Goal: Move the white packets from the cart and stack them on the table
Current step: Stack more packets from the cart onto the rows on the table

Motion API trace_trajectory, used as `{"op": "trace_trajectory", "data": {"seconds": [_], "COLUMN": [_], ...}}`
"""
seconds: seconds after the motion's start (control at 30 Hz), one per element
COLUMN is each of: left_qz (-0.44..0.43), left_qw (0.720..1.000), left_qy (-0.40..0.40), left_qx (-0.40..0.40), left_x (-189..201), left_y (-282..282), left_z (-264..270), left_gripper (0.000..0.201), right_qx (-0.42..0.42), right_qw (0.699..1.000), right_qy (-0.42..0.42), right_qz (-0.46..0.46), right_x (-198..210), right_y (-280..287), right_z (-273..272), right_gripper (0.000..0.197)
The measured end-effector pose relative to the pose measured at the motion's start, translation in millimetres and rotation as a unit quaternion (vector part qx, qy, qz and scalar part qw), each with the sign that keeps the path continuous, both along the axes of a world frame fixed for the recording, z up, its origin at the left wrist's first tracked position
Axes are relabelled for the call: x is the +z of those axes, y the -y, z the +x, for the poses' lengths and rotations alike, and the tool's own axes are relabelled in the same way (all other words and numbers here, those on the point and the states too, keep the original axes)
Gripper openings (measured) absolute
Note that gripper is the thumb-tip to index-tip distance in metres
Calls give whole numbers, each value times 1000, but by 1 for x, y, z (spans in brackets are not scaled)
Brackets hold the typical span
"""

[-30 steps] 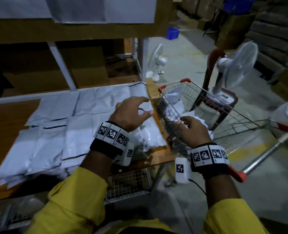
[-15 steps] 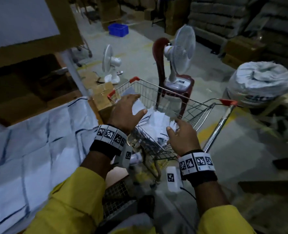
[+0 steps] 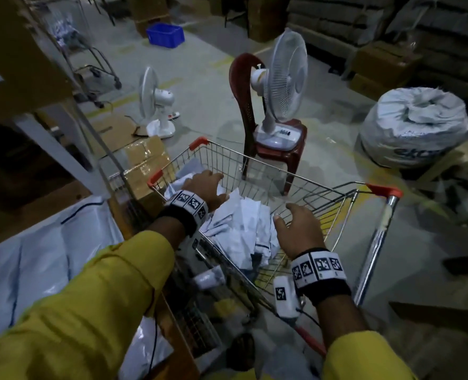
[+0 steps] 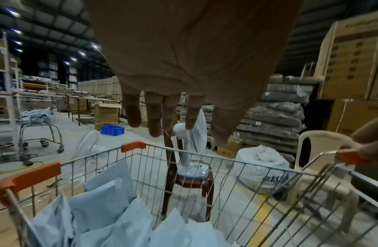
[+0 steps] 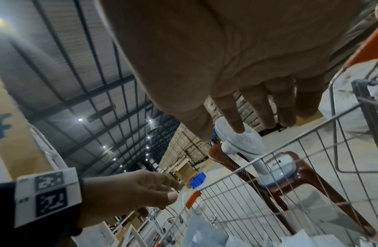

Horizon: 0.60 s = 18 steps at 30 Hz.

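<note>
Crumpled white packets (image 3: 241, 223) lie heaped in the wire cart (image 3: 227, 160), toward its near-left side; they also show as packets (image 4: 99, 208) in the left wrist view and packets (image 5: 204, 234) in the right wrist view. My left hand (image 3: 208, 185) hovers just over the far end of the heap, fingers relaxed and holding nothing; its fingers (image 4: 154, 120) hang straight. My right hand (image 3: 293, 218) is spread above the cart's near-right side, empty, its fingers (image 5: 257, 113) straight. More white packets (image 3: 35, 256) lie flat on the table at the left.
The cart's handle (image 3: 383, 190) sticks out to the right. Beyond the cart stands a red chair (image 3: 290, 157) bearing a white fan (image 3: 285, 78). A second fan (image 3: 156, 105) stands on the floor, a taped cardboard box (image 3: 145, 165) beside the cart, a big white sack (image 3: 413, 127) right.
The view has swung right from the table to the cart. Both hands have left the table's edge and moved over the cart; the left one now hangs above the heap.
</note>
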<state>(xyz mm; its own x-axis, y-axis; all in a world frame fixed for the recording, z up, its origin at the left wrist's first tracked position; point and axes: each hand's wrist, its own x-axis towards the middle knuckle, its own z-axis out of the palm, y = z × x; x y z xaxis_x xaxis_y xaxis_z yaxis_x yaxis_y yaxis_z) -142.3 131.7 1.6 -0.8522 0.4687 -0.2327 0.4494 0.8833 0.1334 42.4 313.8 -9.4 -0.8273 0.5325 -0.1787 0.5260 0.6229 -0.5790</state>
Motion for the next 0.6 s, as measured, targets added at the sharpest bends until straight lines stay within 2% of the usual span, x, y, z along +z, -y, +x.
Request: {"op": "trace_trajectory", "data": {"seconds": [0.07,0.17,0.27,0.6], "left_qz": [-44,-87,-118,-161], "left_qw": [999,996,992,976], "left_qy": [10,-6,9,148], "left_qx": [-16,-30,-34,-7], "left_x": [-14,-31,-55,-163], "left_y": [-7,-20,-38,-75], "left_z": [-23,-56,-85,-129], "left_gripper": [81,68,64,59], "right_qx": [0,2,12,54], "right_qw": [1000,998,996,972], "right_qy": [22,56,82,214], "right_qz": [-4,-7,-29,-86], "right_x": [-15,-38,-68,-194], "right_y": [-2,-7,-15,-21], "right_z": [-16,-48,-87,-170], "right_gripper": [53,54,52,54]}}
